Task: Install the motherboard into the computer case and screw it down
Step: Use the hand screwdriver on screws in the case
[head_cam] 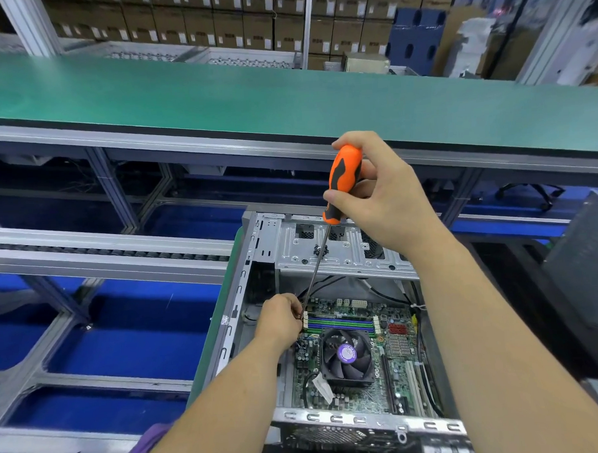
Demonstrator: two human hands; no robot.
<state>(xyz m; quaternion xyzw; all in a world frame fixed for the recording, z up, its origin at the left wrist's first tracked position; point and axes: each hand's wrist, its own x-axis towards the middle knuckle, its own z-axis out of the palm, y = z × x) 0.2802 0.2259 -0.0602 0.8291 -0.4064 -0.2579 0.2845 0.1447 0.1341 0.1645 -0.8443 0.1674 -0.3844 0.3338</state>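
At the left, grey aluminium conveyor rails [103,255] run over a blue floor, and beside them the open grey metal computer case [340,255] lies on its side with the green motherboard [395,355] and its black cooling fan [346,355] seated flat inside. The left hand [281,321] reaches in at the board's far left corner, its fingers curled together around the screwdriver's tip, apparently pinching a screw too small to make out. The right hand [381,192] grips the orange-and-black screwdriver [342,183] by its handle, fingers wrapped round it, the thin shaft slanting down to the left hand, below the long green desk [216,93].
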